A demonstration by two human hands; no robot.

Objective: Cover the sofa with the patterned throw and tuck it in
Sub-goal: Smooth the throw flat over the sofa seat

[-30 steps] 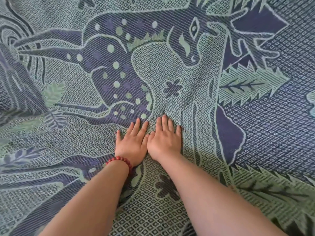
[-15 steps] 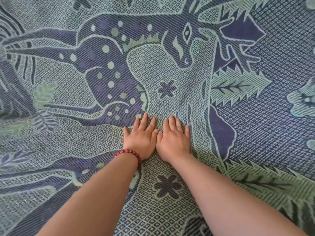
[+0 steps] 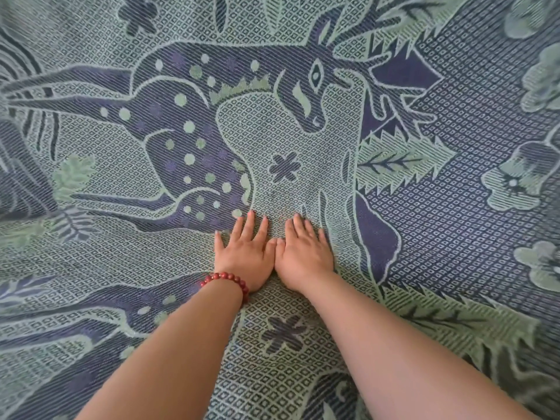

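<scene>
The patterned throw [image 3: 303,140], green and purple with a spotted deer, leaves and flowers, fills the whole head view and hides the sofa under it. My left hand [image 3: 247,253], with a red bead bracelet on the wrist, lies flat on the throw with fingers spread. My right hand [image 3: 304,251] lies flat beside it, thumbs touching. Both palms press down where the fabric dips into a crease running across the middle of the view. Neither hand grips any cloth.
Soft folds of the throw bunch at the far left [image 3: 27,189]. The fabric lies smoother on the right, over the diamond-weave purple area [image 3: 454,237]. No edge of the throw or sofa shows.
Both hands have slid together a little to the right along the crease, and my view has tilted up, showing more of the throw above the deer.
</scene>
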